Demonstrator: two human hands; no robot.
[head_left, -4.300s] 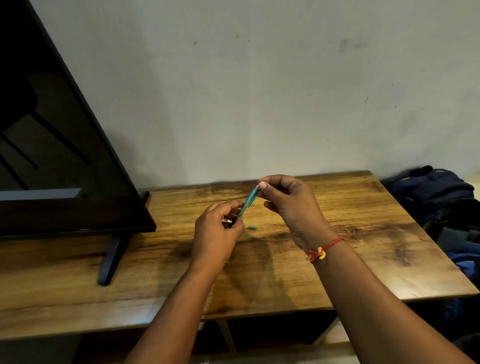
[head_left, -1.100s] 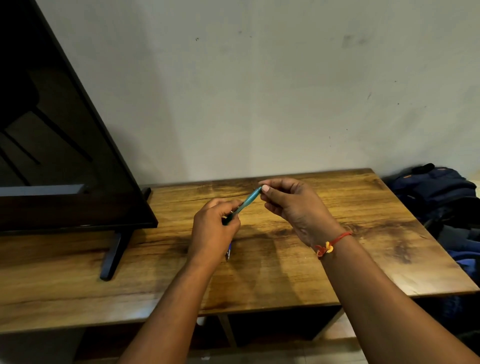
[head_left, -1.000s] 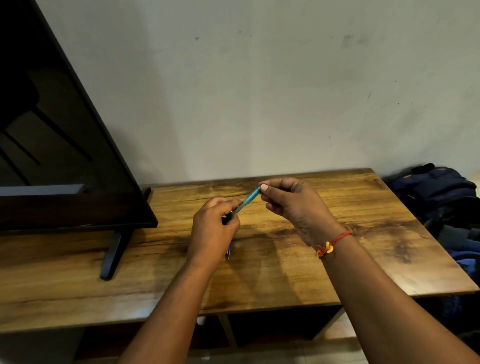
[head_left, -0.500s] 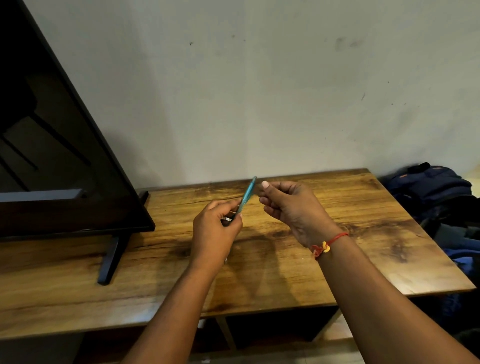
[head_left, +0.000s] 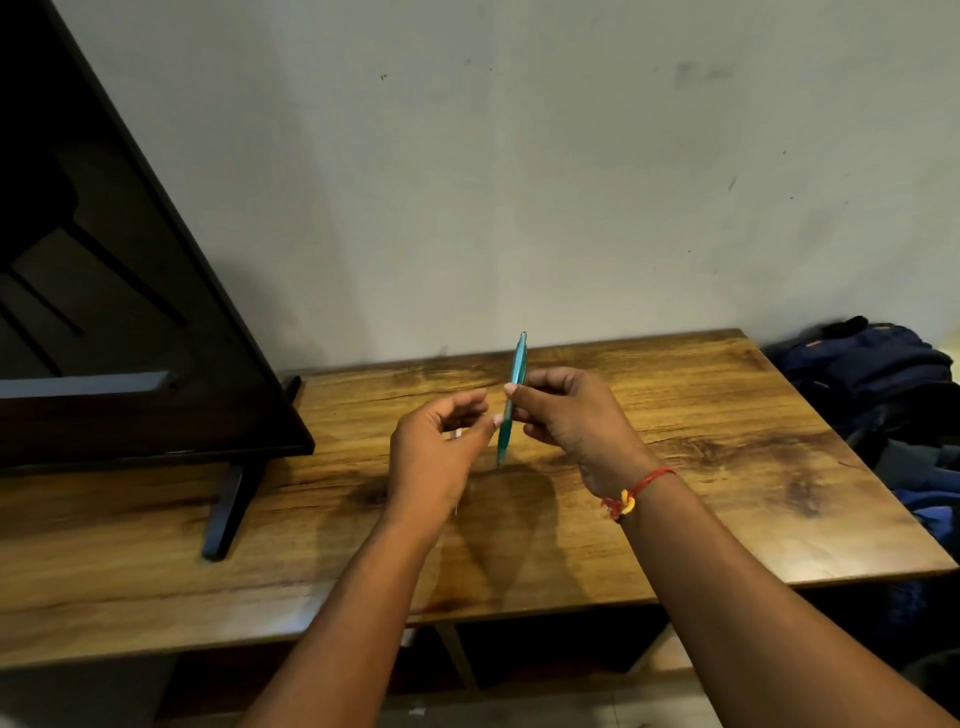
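A slim teal pen barrel (head_left: 518, 364) stands almost upright above the wooden table (head_left: 737, 509). My right hand (head_left: 571, 415) pinches it near its middle between thumb and fingers; a red and yellow thread is tied round that wrist. My left hand (head_left: 431, 457) is just left of the barrel, its fingers curled round a small silvery pen part (head_left: 457, 433), and its thumb tip reaches the barrel's lower half. A thin bit shows below that hand; most of the part is hidden in the palm.
A large black television (head_left: 130, 322) stands on the table's left half, with one foot (head_left: 228, 514) reaching forward. A dark blue backpack (head_left: 872, 374) and some clothes lie beyond the table's right edge. A plain wall is right behind the table.
The barrel has swung from a slant to nearly upright. It was held at both ends between my hands; now my right hand holds its middle and my left hand has slipped off its lower end.
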